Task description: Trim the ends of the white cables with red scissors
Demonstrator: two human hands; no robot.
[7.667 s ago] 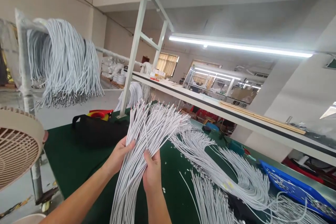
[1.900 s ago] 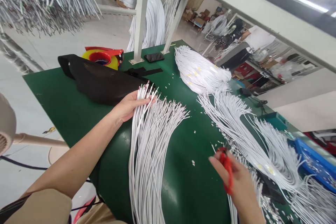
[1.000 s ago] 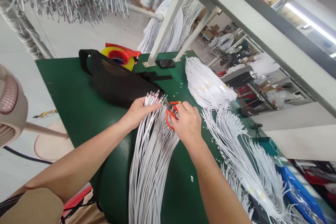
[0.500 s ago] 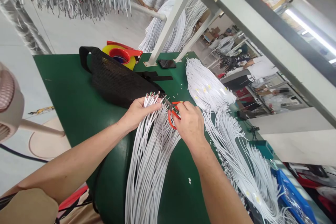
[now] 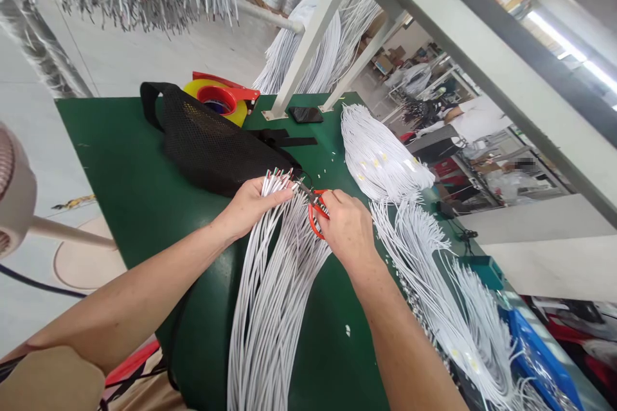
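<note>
Left grip (image 5: 251,207) pinches part of the white cable bundle (image 5: 270,295) near its tips, the rest trailing below over the desk (image 5: 205,334); right grip (image 5: 351,226) clasps red-handled pliers (image 5: 314,200), brought in from farther right to beside the left grip; both apparently share one working spot.

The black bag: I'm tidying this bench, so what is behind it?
A red tape dispenser with a yellow roll shows behind the bag. The bag covers part of the roll; whether anything else is tucked there cannot be seen.
</note>
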